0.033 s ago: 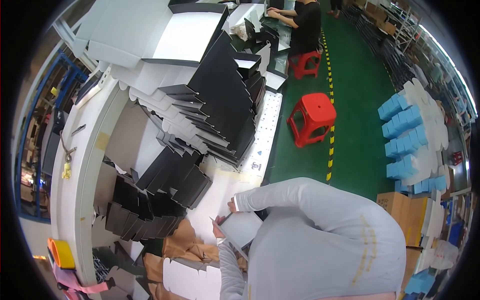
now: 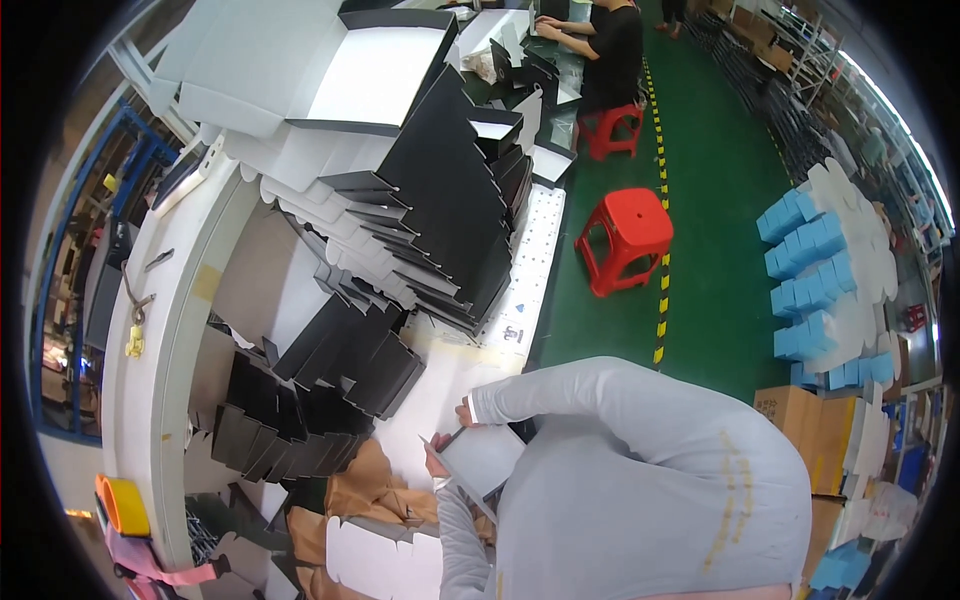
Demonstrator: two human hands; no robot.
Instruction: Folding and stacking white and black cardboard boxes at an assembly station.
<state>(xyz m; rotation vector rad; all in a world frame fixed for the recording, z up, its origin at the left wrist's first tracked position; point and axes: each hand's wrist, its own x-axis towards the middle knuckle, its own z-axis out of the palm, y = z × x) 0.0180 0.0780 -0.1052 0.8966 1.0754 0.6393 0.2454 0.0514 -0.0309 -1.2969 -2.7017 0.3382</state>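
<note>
Low in front of my body is a small box [image 2: 487,458] with a pale grey inside and dark edges, partly hidden by my grey sleeve and torso. My left hand [image 2: 437,456] grips its left edge, fingers closed on the rim. At the upper corner of the same box, my right hand [image 2: 465,411] is curled against the edge. Under and beyond the hands lies the white tabletop [image 2: 440,375]. Just past it, folded black cartons [image 2: 350,355] stand in a nested row. A white flattened carton [image 2: 385,560] rests beside my left forearm, on crumpled brown paper [image 2: 375,485].
Beyond rises a tall stack of black-and-white cartons [image 2: 440,200]. A white rail [image 2: 175,350] runs along the left. On the green floor [image 2: 710,290] stands a red stool [image 2: 635,230]. Blue boxes [image 2: 805,255] line the right. A co-worker [image 2: 612,60] sits at the far end.
</note>
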